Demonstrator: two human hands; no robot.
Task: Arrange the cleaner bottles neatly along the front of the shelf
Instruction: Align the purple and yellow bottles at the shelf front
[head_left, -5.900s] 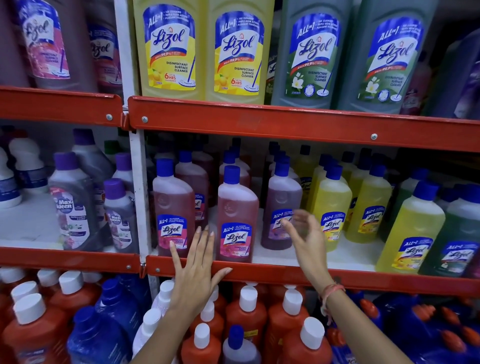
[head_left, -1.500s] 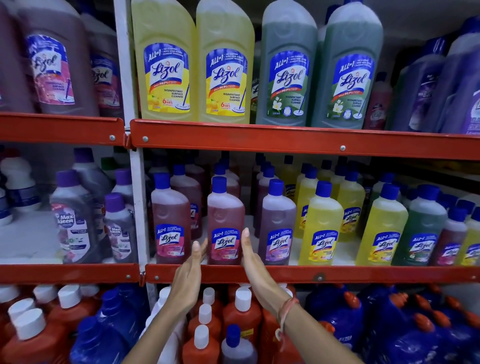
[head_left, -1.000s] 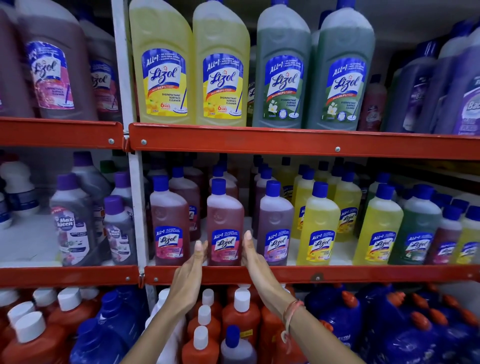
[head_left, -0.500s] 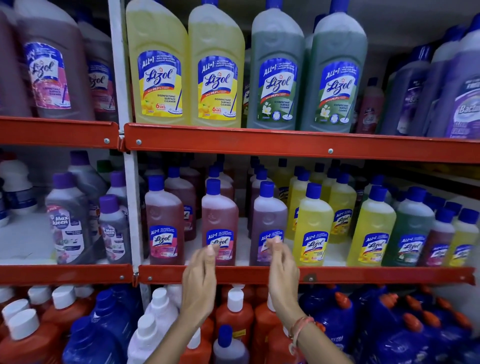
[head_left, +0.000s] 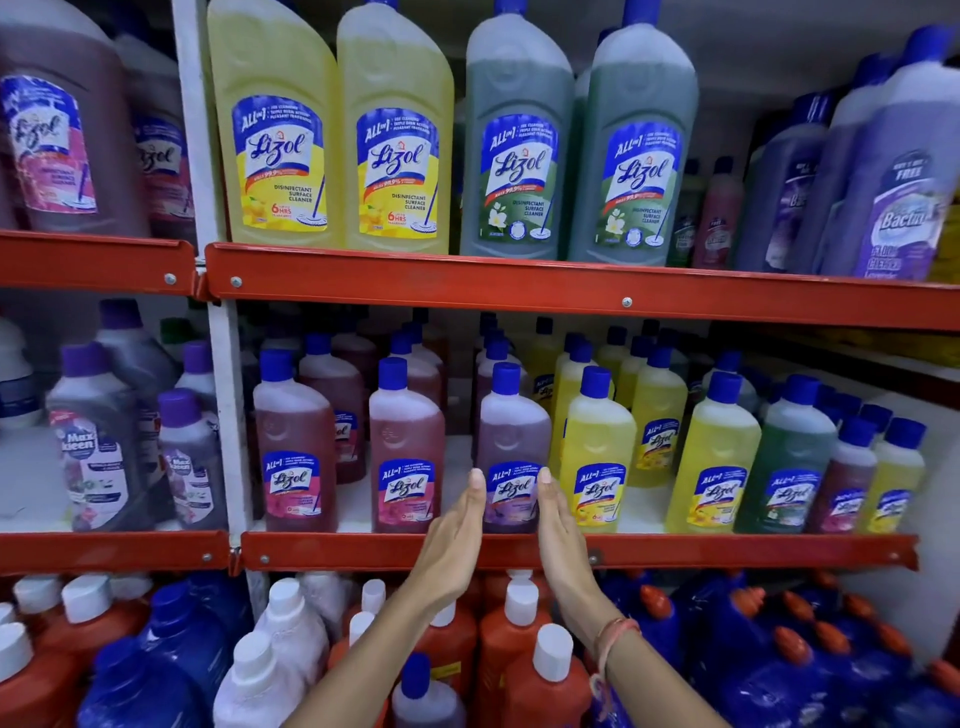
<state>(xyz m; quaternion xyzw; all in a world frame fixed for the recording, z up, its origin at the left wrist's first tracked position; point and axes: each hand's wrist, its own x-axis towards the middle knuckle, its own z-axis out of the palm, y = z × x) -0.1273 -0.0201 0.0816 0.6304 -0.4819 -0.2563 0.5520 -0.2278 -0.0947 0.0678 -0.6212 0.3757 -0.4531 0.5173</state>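
Small Lizol cleaner bottles with blue caps stand in a row along the front of the middle shelf (head_left: 675, 551): two pink ones (head_left: 293, 447) (head_left: 408, 447), a purple one (head_left: 511, 431), yellow ones (head_left: 597, 452) (head_left: 719, 457), a green one (head_left: 792, 452) and smaller ones at the right end. My left hand (head_left: 457, 530) and my right hand (head_left: 558, 525) are held flat with palms facing, one on each side of the purple bottle's base. The fingertips reach its label edges; neither hand wraps around it.
Large yellow and green Lizol bottles (head_left: 400, 135) fill the upper shelf. Orange and blue bottles (head_left: 514, 639) crowd the bottom shelf under my forearms. A white upright (head_left: 223, 415) separates a left bay holding grey Max Kleen bottles (head_left: 93, 457). More bottles stand behind the front row.
Both hands have shifted right, from flanking the second pink bottle to flanking the purple bottle. The view has moved slightly right with them.
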